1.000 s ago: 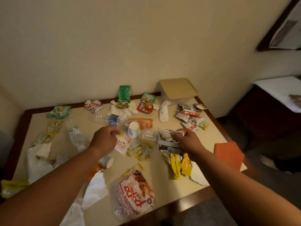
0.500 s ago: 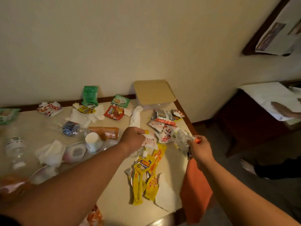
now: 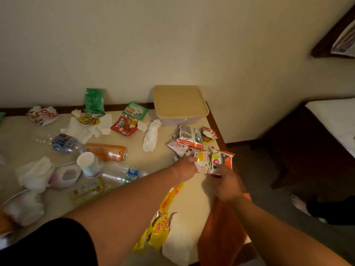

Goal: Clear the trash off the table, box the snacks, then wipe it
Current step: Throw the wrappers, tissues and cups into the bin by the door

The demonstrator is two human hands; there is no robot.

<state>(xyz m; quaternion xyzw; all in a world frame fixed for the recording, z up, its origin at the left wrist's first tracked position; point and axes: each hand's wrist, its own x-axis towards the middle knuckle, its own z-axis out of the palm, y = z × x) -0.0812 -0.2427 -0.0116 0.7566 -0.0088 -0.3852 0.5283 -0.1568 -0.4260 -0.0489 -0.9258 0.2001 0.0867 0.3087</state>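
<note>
Both hands meet right of centre: left hand (image 3: 185, 168) grips white-and-yellow snack packets (image 3: 202, 161); right hand (image 3: 225, 183) pinches an orange-and-white foil packet (image 3: 221, 159).

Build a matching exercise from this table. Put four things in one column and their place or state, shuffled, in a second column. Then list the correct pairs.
Things:
1. storage box
2. orange can
3. orange cloth
4. green packet

Place or state:
a. standing up against the wall
b. lid on, at the far right corner of the table
c. lying on its side, mid-table
d. at the table's near right edge

Pairs: 1-b, 2-c, 3-d, 4-a
</note>
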